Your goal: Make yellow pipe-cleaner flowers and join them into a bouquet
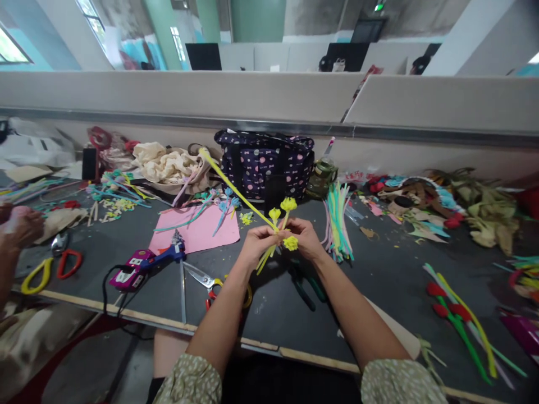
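Note:
My left hand (257,244) is closed in a pinch around the stems of several small yellow pipe-cleaner flowers (288,204). A long straight yellow pipe cleaner (236,189) slants up and left from the same pinch. My right hand (304,238) is closed on the bunch from the other side, its fingertips partly hidden by the blooms. Cut stem ends poke out below my left fingers. Dark-handled pliers (304,289) lie under my hands. By my left forearm are scissors (201,276) with red and yellow handles, partly covered by the arm.
A blue glue gun (170,252) rests near pink paper (197,231). Behind stands a patterned bag (269,163) beside a bottle (322,178). Pipe cleaners (337,221) lie bundled at right, red pipe-cleaner tulips (457,311) farther right. Another person's hand (25,227) shows at far left.

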The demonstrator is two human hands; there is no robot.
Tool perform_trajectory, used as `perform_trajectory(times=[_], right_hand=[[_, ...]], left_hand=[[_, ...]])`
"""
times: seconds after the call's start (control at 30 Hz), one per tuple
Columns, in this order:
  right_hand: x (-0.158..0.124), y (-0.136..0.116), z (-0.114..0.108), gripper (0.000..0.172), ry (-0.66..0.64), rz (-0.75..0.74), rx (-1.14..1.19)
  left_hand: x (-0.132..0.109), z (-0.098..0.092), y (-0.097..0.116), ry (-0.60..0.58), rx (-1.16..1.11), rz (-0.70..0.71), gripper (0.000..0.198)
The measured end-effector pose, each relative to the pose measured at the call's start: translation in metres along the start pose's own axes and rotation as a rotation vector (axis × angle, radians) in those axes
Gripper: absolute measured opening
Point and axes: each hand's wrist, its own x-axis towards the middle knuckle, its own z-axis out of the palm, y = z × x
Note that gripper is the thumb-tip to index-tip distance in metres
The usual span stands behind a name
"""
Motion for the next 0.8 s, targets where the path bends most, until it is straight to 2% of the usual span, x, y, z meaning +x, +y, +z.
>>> perform_trajectory(times=[0.13, 0.27, 0.43, 0.63, 0.8], right_hand=[[0.000, 0.005, 0.000, 0.025, 0.014, -0.006, 0.038], [0.002, 0.014, 0.000, 0.019, 0.115, -0.053, 0.087], [0.004, 0.024, 0.004, 0.016, 0.159, -0.066, 0.134], [0.004, 0.030, 0.015, 0.025, 0.242, 0.056, 0.314], [0.005, 0.029, 0.020, 0.028, 0.279, 0.070, 0.372]], left_hand=[[0.000, 0.000, 0.000, -0.024, 0.008, -0.049, 0.020], [0.003, -0.001, 0.000, -0.025, 0.047, 0.009, 0.019], [0.006, -0.003, -0.004, -0.028, 0.051, 0.094, 0.019], [0.009, -0.006, -0.009, 0.018, -0.008, 0.133, 0.023], [0.010, -0.006, -0.011, 0.042, 0.055, 0.182, 0.023]])
